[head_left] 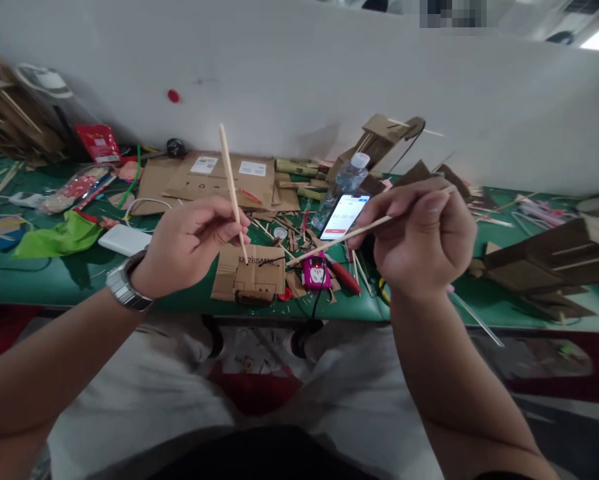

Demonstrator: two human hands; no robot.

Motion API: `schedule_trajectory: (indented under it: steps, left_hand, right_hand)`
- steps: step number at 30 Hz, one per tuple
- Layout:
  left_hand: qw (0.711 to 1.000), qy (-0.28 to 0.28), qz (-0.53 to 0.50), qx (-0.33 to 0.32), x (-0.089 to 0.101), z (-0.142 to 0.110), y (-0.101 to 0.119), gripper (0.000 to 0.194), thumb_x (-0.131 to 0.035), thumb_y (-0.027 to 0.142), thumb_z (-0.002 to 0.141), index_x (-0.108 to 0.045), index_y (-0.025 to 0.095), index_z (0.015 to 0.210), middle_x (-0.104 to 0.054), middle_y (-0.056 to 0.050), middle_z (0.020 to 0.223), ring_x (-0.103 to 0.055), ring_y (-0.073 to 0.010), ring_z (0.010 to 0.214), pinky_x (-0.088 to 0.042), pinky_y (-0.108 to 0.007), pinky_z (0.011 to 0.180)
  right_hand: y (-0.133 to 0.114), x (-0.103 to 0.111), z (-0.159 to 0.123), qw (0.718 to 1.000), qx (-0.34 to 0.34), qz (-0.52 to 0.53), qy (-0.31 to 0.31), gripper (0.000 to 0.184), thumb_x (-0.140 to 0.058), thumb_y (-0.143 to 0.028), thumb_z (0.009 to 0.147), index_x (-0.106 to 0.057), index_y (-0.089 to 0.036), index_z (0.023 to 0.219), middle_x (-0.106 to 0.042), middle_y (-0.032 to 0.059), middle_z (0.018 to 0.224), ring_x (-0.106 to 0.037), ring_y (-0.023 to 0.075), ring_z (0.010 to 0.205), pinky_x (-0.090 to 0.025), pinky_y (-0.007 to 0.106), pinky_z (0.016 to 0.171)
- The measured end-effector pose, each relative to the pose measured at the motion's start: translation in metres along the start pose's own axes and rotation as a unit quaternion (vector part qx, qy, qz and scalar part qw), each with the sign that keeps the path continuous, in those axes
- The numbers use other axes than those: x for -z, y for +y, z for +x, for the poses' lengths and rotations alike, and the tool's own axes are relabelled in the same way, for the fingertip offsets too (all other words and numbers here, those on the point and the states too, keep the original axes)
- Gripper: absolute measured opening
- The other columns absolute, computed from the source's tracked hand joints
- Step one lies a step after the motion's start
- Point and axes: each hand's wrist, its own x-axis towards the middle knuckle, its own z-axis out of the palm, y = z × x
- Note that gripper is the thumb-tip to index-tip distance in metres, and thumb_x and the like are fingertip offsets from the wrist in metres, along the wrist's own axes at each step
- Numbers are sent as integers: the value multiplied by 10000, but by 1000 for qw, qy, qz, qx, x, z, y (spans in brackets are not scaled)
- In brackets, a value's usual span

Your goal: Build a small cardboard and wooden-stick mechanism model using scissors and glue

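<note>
My left hand (pixel 192 243), with a metal watch (pixel 129 283) on its wrist, pinches a pale wooden chopstick (pixel 229 175). That stick stands nearly upright, its lower end over a small cardboard box (pixel 260 273) with printed lettering. Between the fingers of my right hand (pixel 422 233) is a second thin wooden stick (pixel 346 237), slanting down to the left. Its far end hangs near the box and a magenta power socket (pixel 316 271). Whether either stick touches the box I cannot tell.
A phone (pixel 344 217) leans against a plastic bottle (pixel 352 173). Flattened cardboard (pixel 219 180), bamboo pieces and wood scraps litter the green table (pixel 179 293). Cardboard models stand at left and right (pixel 564 250). A red-handled tool (pixel 346 278) and black cable lie near the front edge.
</note>
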Motion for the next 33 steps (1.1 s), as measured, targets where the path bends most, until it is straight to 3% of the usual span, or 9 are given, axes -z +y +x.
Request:
schedule_trajectory:
  steps: [4, 8, 14, 25, 29, 33]
  left_hand:
    - [997, -31, 39, -62, 4, 9, 0, 101, -651, 290, 1046, -727, 251, 992, -821, -28, 919, -804, -175, 806, -653, -291, 704]
    - [994, -32, 37, -101, 8, 14, -1, 65, -667, 236, 1035, -716, 275, 1014, -816, -1, 923, -786, -158, 803, -624, -297, 671]
    - [995, -40, 39, -88, 9, 10, 1, 103, -639, 252, 1051, -720, 311, 1031, -810, 1, 997, -773, -189, 873, -611, -368, 754]
    - [989, -19, 96, -109, -5, 4, 1, 97, -654, 226, 1035, -729, 259, 983, -815, 2, 943, -769, -152, 822, -600, -294, 739]
    - [989, -59, 84, -107, -8, 6, -7, 126, -636, 236, 1040, -748, 260, 988, -813, -14, 924, -772, -179, 841, -590, -318, 785]
    - [988, -79, 91, -101, -7, 10, -14, 142, -612, 275, 1061, -745, 254, 1017, -815, -30, 948, -766, -182, 845, -576, -317, 747]
  right_hand:
    - [0, -5, -3, 999, 10, -36, 26, 348, -624, -547, 1065, -656, -275, 850, -608, 0, 776, -661, 160, 606, -534, 286, 434]
    - [0, -12, -3, 999, 15, -51, 3, 305, -580, -505, 1094, -663, -294, 891, -625, 8, 798, -667, 171, 614, -531, 308, 452]
    - [2, -16, -1, 996, 35, -70, -42, 327, -575, -529, 1092, -641, -292, 877, -613, -8, 782, -646, 155, 605, -508, 290, 469]
    - [-1, -9, -6, 993, 66, -49, -89, 312, -516, -440, 1136, -645, -270, 910, -653, -7, 802, -663, 130, 600, -519, 275, 487]
    - [0, -15, 2, 988, 77, -48, -122, 313, -493, -410, 1151, -634, -251, 922, -659, -11, 808, -644, 101, 577, -493, 248, 475]
    - [0, -25, 9, 987, 60, -77, -128, 345, -539, -510, 1119, -614, -259, 895, -654, -10, 768, -621, 114, 553, -464, 257, 456]
